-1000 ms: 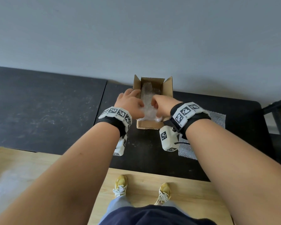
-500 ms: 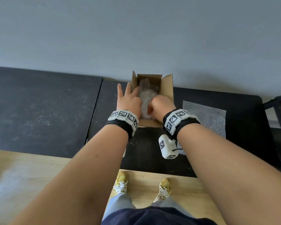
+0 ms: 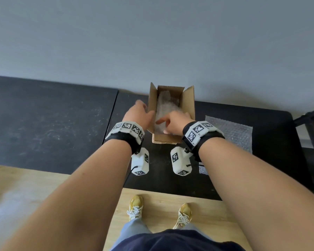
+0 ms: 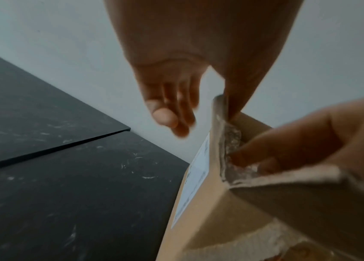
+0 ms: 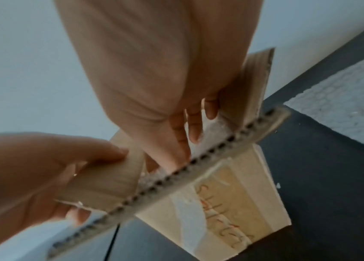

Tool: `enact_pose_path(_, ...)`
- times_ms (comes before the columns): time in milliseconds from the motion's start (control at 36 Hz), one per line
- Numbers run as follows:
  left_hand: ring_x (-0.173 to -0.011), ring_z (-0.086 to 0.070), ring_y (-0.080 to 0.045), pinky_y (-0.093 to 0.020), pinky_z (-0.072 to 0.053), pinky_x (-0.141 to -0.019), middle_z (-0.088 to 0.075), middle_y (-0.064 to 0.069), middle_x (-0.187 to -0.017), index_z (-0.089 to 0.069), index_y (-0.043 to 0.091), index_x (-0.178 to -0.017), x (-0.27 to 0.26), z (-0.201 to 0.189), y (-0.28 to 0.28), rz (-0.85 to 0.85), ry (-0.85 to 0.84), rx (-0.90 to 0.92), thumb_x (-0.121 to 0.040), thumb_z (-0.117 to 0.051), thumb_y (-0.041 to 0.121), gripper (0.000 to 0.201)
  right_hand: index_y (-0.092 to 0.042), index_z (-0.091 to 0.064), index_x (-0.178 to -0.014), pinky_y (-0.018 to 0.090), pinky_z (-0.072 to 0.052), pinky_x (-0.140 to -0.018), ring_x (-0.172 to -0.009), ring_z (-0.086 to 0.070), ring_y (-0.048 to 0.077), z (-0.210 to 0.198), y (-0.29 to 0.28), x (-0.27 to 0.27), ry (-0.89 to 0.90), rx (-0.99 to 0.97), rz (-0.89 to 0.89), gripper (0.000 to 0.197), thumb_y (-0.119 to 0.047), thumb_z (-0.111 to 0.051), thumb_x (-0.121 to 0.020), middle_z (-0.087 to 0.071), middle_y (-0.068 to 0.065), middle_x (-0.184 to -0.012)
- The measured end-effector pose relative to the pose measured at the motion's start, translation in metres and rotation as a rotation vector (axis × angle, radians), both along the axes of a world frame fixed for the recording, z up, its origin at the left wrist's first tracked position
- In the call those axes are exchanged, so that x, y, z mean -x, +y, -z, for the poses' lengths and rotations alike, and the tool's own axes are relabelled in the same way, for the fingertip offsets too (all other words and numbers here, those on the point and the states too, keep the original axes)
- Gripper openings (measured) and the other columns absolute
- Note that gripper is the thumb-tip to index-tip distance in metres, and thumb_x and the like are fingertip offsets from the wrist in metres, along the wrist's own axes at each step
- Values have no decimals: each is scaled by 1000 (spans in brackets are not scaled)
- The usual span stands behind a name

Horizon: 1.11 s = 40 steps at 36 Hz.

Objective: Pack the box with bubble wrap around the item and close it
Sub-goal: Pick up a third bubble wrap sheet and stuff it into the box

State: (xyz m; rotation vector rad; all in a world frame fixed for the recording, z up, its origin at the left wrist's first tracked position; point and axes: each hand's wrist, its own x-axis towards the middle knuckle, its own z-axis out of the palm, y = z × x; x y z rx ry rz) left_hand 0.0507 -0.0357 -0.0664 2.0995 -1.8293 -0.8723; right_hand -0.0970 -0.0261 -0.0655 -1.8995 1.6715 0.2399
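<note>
A small cardboard box stands open on the black table, its flaps up. Bubble wrap fills the inside and hides the item. My left hand is at the box's left side; the thumb lies inside the left flap and the fingers outside it, pinching it. My right hand reaches into the box from the near right, with straight fingers pressing on the bubble wrap. In the left wrist view the left hand's fingers are blurred beside the box.
A spare bubble wrap sheet lies flat on the table to the right of the box. A seam splits the black table left of the box. The grey wall stands right behind the box. A dark frame is at the far right.
The bubble wrap that stuck out at the near end has gone down into the box. My left hand moved from flat beside the box to the left flap. My right fist opened onto the wrap.
</note>
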Motion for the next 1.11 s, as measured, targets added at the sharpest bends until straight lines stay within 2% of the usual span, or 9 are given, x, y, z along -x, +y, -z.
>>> enact_pose_path(56,-80,-58,-25,-32,-43,-68,-66,-10,-101,-55,9,-100,0,3,-1,63,-77,-52,-98,-42,29,24,-51,-60,-121,36,-29,-100,-117,-53,20,3,1,-3,47,-4,-40,36,-33,-61,-90,-64,-9,-117)
enact_pose_path(167,-81,-52,-26,-33,-41,-70,-63,-13,-102,-54,7,-101,5,7,-1,59,-128,-43,-101,-35,26,26,-35,-71,-111,35,-31,-101,-116,-53,21,6,-2,-16,128,-53,-31,26,-42,-56,-92,-64,-4,-121)
enact_pose_path(305,-80,-51,-25,-34,-39,-69,-62,-13,-102,-48,11,-93,8,7,-5,68,-144,-64,-101,-35,25,20,-20,-67,-110,39,-31,-110,-120,-52,25,11,-5,-23,233,-70,-45,22,-28,-54,-95,-61,5,-122)
enact_pose_path(472,-75,-56,-28,-33,-44,-67,-63,-12,-99,-49,12,-95,5,5,-7,80,-100,-105,-101,-36,27,21,-18,-70,-113,30,-47,-93,-100,-58,22,-4,-5,-20,117,-144,0,27,-32,-60,-92,-64,6,-118)
enact_pose_path(555,-72,-57,-28,-33,-43,-65,-60,-9,-90,-49,11,-93,5,3,-5,83,-105,-94,-101,-36,25,21,-27,-69,-119,28,-48,-90,-107,-60,22,-19,-5,-5,26,-129,-4,34,-10,-58,-92,-61,1,-125)
enact_pose_path(694,-73,-54,-26,-31,-40,-63,-58,-9,-84,-50,8,-89,7,-4,-4,104,-153,-78,-100,-37,20,21,-12,-65,-115,38,-53,-91,-103,-63,28,-28,-6,2,277,13,-85,29,-8,-66,-85,-66,8,-115)
enact_pose_path(889,-76,-54,-27,-32,-40,-65,-54,-7,-81,-48,9,-89,14,-3,-1,92,-191,-101,-101,-37,18,18,-26,-73,-94,41,-30,-104,-107,-58,22,-14,-3,9,409,59,-184,15,-35,-71,-83,-69,-4,-103)
enact_pose_path(1028,-77,-54,-26,-33,-40,-66,-54,-7,-84,-47,10,-90,15,-2,-3,87,-190,-108,-102,-37,20,18,-20,-63,-116,46,-17,-113,-122,-50,25,-12,1,2,451,28,-211,25,-26,-53,-94,-63,6,-119)
enact_pose_path(1111,-77,-53,-26,-33,-40,-66,-53,-6,-82,-48,9,-90,15,-2,-2,105,-203,-108,-102,-38,20,19,-17,-47,-106,40,-16,-113,-116,-46,21,-13,5,-6,585,-55,-257,15,-30,-45,-98,-50,4,-85)
